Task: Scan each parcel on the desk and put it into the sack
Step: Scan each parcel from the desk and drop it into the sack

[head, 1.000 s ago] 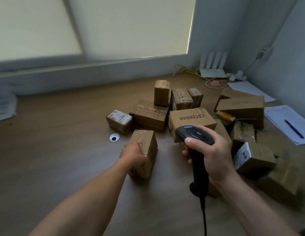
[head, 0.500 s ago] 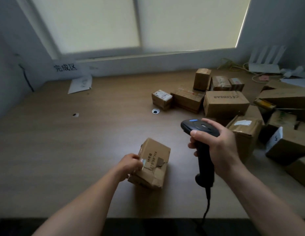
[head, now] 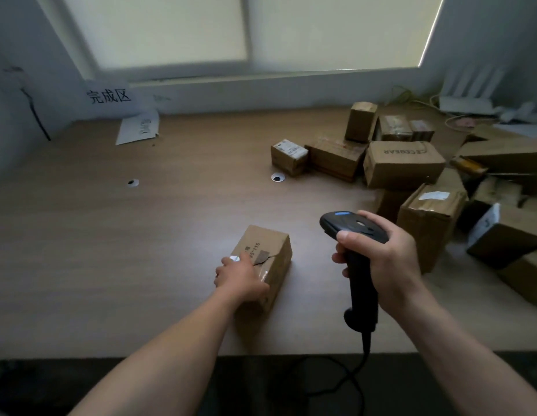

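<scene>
The parcel (head: 265, 259) is lying on the table (head: 141, 235) near its front edge, long axis running away from the person, just left of the scanner (head: 355, 235). The left hand (head: 241, 277) is gripping its near end, fingers curled on it. The right hand (head: 384, 262) is wrapping its fingers round the scanner's handle, and the head likely needs tilting left and down.

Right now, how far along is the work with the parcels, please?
Done: nothing I can confirm, as no sack is in view. In hand: the left hand holds one small parcel near the front edge of the desk, and the right hand grips the scanner beside it. Left: the pile of parcels on the right, many boxes, not yet handled.
</scene>
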Action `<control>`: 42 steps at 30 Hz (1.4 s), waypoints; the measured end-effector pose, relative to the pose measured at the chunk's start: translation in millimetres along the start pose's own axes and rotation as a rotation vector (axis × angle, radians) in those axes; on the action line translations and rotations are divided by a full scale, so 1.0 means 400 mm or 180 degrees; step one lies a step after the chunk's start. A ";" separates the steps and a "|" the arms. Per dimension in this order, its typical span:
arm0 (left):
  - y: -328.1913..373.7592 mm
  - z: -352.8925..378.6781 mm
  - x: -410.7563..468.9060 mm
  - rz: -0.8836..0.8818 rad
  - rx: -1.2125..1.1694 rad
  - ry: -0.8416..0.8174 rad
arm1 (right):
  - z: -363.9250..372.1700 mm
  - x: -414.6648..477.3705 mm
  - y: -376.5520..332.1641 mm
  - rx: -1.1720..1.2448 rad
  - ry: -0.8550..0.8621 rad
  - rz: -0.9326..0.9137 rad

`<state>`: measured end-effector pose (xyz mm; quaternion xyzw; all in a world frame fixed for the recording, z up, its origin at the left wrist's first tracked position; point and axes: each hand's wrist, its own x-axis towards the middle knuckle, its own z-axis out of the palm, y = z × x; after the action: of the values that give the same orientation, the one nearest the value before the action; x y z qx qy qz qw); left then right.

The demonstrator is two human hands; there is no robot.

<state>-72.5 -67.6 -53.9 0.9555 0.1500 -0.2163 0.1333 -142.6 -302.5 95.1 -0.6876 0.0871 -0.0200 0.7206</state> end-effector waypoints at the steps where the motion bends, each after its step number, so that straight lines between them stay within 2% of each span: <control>1: -0.019 -0.027 0.010 -0.0008 -0.0198 -0.0109 | 0.007 -0.001 0.002 0.0011 0.0026 -0.0001; 3: -0.070 -0.082 0.030 0.0010 -0.0655 -0.0247 | 0.029 -0.010 0.006 0.0053 0.0041 0.0012; 5: -0.125 -0.123 0.053 -0.0097 -0.0930 -0.0076 | 0.056 -0.018 0.005 0.0097 0.0042 0.0023; 9: -0.174 -0.158 0.078 0.0036 -0.0601 0.0371 | 0.107 -0.024 -0.003 0.0053 0.0070 -0.0020; 15: -0.160 -0.128 0.099 0.0111 -0.0115 0.0158 | 0.170 -0.036 0.003 -0.0016 0.0109 -0.0034; 19: -0.157 -0.135 0.106 0.0154 -0.0269 0.0088 | 0.194 -0.051 0.010 -0.0043 0.0162 -0.0016; 21: -0.168 -0.154 0.106 0.0176 -0.0670 -0.0098 | 0.200 -0.057 0.005 0.0006 0.0205 -0.0005; 25: -0.187 -0.215 0.086 0.0372 -0.2310 -0.0314 | 0.218 -0.062 -0.025 0.0016 0.0208 -0.0078; 27: -0.186 -0.250 0.073 0.0532 -0.2818 -0.0355 | 0.229 -0.059 -0.043 -0.0002 0.0166 -0.0134; 33: -0.195 -0.388 0.013 0.0997 -0.3565 -0.0240 | 0.282 -0.064 -0.125 -0.0007 -0.0027 -0.0388; 42: -0.219 -0.527 -0.086 0.1287 -0.3955 0.0089 | 0.318 -0.096 -0.202 -0.0079 -0.0423 -0.0665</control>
<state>-53.6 72.4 128.9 0.7127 0.0661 -0.0475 0.6967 -153.7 -175.4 184.3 -0.7016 -0.0327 -0.0483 0.7102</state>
